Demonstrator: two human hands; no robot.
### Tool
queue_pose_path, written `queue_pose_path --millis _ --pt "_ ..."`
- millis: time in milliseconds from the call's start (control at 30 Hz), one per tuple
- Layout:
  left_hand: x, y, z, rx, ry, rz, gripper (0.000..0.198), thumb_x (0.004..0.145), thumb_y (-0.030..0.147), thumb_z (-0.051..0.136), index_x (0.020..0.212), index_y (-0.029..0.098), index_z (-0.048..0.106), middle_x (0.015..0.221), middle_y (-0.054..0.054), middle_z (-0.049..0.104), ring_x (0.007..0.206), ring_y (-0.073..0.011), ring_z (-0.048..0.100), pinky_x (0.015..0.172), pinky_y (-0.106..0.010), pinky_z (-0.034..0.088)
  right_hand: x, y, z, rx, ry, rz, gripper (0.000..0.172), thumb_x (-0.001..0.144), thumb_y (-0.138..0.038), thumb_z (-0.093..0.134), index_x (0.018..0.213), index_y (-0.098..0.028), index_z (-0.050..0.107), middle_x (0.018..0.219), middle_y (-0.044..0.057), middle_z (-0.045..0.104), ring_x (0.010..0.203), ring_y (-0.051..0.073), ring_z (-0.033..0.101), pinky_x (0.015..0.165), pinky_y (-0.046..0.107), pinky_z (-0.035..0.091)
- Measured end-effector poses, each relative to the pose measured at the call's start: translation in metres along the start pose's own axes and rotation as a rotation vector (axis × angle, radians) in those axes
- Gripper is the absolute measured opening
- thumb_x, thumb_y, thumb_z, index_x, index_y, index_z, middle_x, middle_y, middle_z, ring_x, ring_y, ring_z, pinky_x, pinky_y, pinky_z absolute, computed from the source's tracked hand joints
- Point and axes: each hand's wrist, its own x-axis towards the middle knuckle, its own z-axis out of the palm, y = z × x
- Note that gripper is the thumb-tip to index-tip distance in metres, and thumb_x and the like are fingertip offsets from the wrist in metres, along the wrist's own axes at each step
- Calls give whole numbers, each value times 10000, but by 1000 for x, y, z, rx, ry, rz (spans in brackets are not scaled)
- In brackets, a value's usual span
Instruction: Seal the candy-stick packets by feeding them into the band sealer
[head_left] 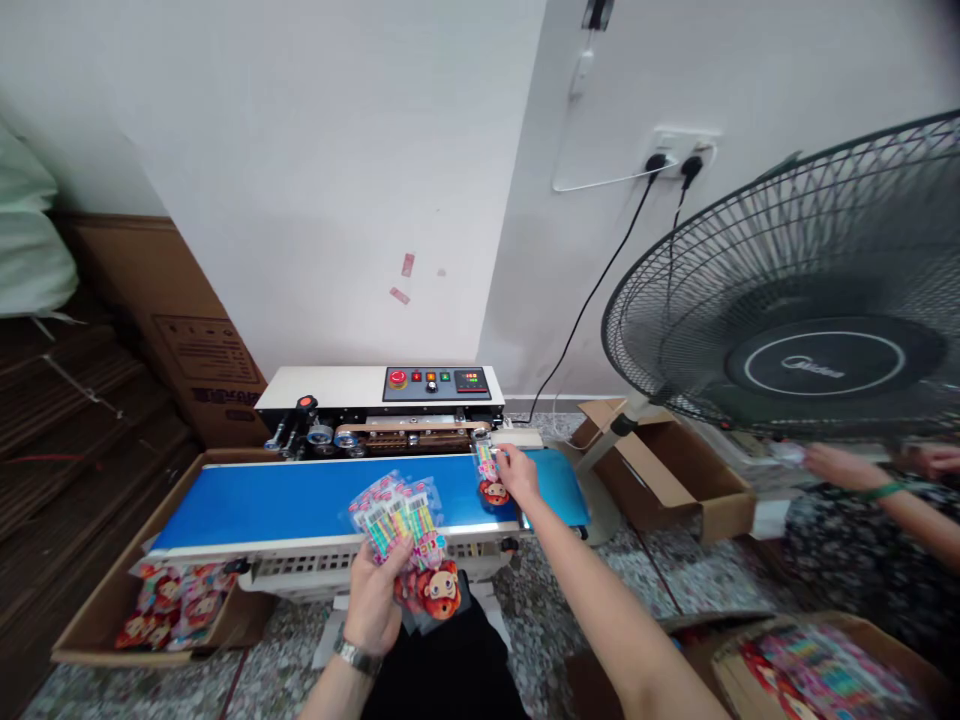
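My left hand (377, 590) is closed on a fanned stack of clear printed packets (409, 530) with coloured sticks and a red-haired cartoon figure, held just in front of the blue conveyor belt (277, 500). Over the belt's right part, my right hand (517, 472) pinches one similar packet (489, 478) by its side. That packet's top edge is at the right end of the band sealing machine (412, 425). A red button and a lit display sit on the machine's control panel (437, 383).
A box of packets (176, 605) stands below the belt's left end; another box of packets (825, 670) is at lower right. A large fan (817, 360) rises on the right, beside an open carton (652, 480). Another person's hand (836, 467) shows behind it.
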Motion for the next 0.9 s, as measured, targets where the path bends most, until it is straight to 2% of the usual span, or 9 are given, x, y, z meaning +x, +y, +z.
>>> queue_pose_path --millis 67,133,233,300,400,567,700,800,900 --pt "2 -1 1 -9 -20 13 388 565 239 753 899 167 570 798 -55 692 720 -226 658 687 -351 521 -12 -10 -1 91 29 -76 281 768 -280 479 1001 -197 613 897 68 654 799 186 593 729 276 420" --pt "3 -2 3 -13 -28 27 388 575 237 748 911 165 568 833 -59 694 743 -223 656 722 -359 513 -33 -22 -4 289 -33 -163 314 772 -331 492 1040 -195 581 930 67 633 779 177 590 711 287 441" --pt "5 -4 9 -14 -37 43 401 584 231 743 939 156 570 893 -77 691 776 -221 652 758 -365 501 -76 -43 -12 581 -346 -265 339 772 -404 512 1036 -196 553 809 26 624 691 151 585 621 260 456" --pt "5 -5 14 -25 -59 48 401 596 234 735 953 149 572 915 -85 688 804 -224 648 781 -369 493 -102 -55 -16 640 -472 -313 316 750 -404 557 989 -198 556 732 -6 601 645 133 566 589 237 446" --pt "4 -5 18 -46 -59 47 409 605 235 729 973 155 571 931 -79 686 840 -225 641 807 -371 484 -118 -60 -16 663 -444 -302 249 781 -398 519 917 -194 566 740 -8 596 638 121 548 586 225 435" --pt "5 -4 12 -17 -18 27 370 613 228 726 944 161 574 897 -60 692 781 -195 649 765 -335 500 -78 -19 -12 700 -143 -96 310 771 -449 473 876 -170 557 713 11 606 608 141 547 569 242 431" --pt "6 -4 3 5 -11 14 366 608 228 730 932 165 571 859 -50 696 751 -190 652 732 -323 508 -30 23 -17 382 142 72 308 746 -406 442 855 -159 590 693 40 629 623 177 567 590 270 420" --pt "5 -5 2 8 -2 7 408 590 223 743 953 169 564 845 -54 698 734 -194 653 718 -330 511 -8 30 -17 172 139 99 270 740 -343 425 807 -174 624 711 52 646 657 193 583 617 279 414" --pt "3 -6 6 2 0 0 426 569 219 755 948 169 569 845 -58 698 735 -197 654 719 -334 511 0 16 -11 120 52 44 215 726 -289 460 796 -192 639 698 40 651 675 189 592 638 270 416"
